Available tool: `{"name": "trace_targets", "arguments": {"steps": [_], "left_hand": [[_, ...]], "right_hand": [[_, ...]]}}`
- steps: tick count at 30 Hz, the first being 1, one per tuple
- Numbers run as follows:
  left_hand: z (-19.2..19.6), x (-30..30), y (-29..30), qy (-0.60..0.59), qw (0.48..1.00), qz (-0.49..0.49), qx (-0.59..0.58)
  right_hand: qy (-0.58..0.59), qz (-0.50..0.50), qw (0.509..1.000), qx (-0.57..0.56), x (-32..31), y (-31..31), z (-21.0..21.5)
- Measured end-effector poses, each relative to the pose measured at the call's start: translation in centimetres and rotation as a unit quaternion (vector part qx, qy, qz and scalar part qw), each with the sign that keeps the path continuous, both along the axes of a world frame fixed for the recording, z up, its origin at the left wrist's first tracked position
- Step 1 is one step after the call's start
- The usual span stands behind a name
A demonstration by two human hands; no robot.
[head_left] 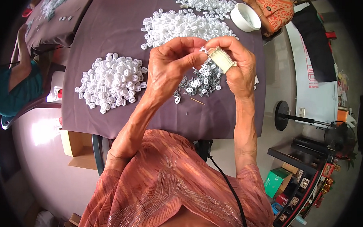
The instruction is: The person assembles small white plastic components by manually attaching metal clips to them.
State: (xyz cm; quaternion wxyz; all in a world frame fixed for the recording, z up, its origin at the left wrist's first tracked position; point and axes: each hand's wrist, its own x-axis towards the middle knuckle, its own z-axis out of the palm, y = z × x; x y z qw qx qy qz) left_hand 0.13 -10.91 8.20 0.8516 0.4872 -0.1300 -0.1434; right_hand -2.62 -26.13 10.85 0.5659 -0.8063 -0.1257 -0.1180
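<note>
Above the table my two hands meet at the fingertips. My left hand point(173, 61) is closed in a pinch on a small white plastic piece point(202, 49). Close against it, my right hand point(241, 61) is closed too, with thumb and forefinger drawn together. A pale yellow ribbed cloth point(222, 60) covers its thumb side; what those fingertips grip is too small to tell. Beneath the hands lies a mixed heap of small grey parts point(197, 84) and white two-holed pieces point(206, 80). A thin wooden stick point(197, 101) rests just in front of that heap.
White two-holed pieces form a pile point(110, 81) at left and a larger pile point(180, 27) behind my hands. A white bowl point(245, 17) stands far right beside another person's arm point(264, 18). Someone sits at the left point(20, 84). A fan point(338, 137) stands at right.
</note>
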Motion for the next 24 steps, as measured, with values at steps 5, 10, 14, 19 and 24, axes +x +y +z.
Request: {"name": "trace_targets", "arguments": {"steps": [5,10,14,19,24], "left_hand": [[-0.6,1.0,0.6,0.01,1.0,0.016,0.007],[-1.2,1.7,0.9,0.023,0.999,0.02,-0.034],[-1.2,1.9,1.1,0.036,0.998,0.012,-0.051],[-1.2,1.7,0.7,0.037,0.999,0.026,-0.029],[-1.8,2.0,0.8,0.039,0.999,0.02,-0.032]], "right_hand": [[0.038,-0.073,0.993,0.088,1.2,-1.1,-2.4],[0.117,-0.073,0.971,-0.197,-1.4,-4.7,-12.0],[0.105,-0.057,0.953,-0.277,-3.1,-3.4,-13.3],[0.092,-0.03,0.905,-0.414,-3.1,-2.3,-14.0],[0.075,-0.039,0.913,-0.398,-2.7,-2.5,-15.1]]}}
